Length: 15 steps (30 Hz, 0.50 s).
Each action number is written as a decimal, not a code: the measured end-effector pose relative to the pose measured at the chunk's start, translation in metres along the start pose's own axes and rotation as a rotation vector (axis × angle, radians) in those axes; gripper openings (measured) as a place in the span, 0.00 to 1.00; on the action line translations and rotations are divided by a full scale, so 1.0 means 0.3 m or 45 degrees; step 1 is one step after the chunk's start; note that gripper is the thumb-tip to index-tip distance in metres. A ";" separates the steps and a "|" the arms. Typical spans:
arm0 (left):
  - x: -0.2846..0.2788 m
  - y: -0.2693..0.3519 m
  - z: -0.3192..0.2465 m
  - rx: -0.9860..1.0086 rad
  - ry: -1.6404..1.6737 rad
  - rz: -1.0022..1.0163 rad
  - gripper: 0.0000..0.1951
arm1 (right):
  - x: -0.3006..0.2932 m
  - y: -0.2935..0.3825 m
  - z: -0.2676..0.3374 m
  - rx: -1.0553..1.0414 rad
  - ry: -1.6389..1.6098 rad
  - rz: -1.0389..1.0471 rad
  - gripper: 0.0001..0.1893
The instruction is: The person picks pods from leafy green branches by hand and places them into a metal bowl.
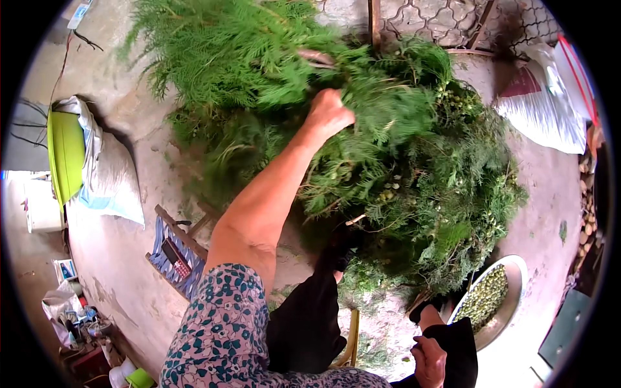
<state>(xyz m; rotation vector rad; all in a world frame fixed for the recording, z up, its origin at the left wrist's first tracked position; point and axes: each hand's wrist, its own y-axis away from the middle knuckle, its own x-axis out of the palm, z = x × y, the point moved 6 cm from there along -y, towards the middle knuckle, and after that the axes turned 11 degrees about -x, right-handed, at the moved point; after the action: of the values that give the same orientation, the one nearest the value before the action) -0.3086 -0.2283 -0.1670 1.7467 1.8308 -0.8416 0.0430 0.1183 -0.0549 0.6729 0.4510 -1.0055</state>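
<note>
My left hand (330,114) reaches forward into a big heap of leafy green conifer branches (446,160). It is closed in a fist around blurred green sprays of a conifer branch (398,109); the exact grip is partly hidden. Beyond it lies a large bright green bough (233,58) with bare brown stems. My right hand (429,361) is low at the right, over my black trouser leg, its fingers curled. Whether anything is inside them cannot be made out. Close to that hand, a metal basin (518,281) holds many small green cones or fruits (482,298).
At the left, a low folding stool (157,254) with woven straps carries a red-and-black phone (175,257). A white sack (114,169) leans by a lime-green basin (65,155). Another sack (543,106) stands at the right, near stacked firewood (588,218). Metal lattice (427,24) borders the far side.
</note>
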 end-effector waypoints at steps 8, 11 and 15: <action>-0.059 0.243 0.052 -0.323 -0.958 -0.216 0.28 | 0.009 -0.005 0.017 -0.059 0.018 0.020 0.09; -0.115 0.265 0.009 -0.404 -0.811 0.045 0.31 | 0.005 -0.009 0.017 -0.058 0.011 0.004 0.09; -0.314 0.183 -0.095 -0.474 -0.563 0.153 0.15 | 0.006 0.004 0.011 -0.020 0.037 0.023 0.09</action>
<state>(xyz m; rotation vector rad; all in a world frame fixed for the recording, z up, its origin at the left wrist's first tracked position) -0.2445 -0.2745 -0.0868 1.2997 1.4617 -0.7140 0.0450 0.1154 -0.0533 0.6771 0.4769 -0.9756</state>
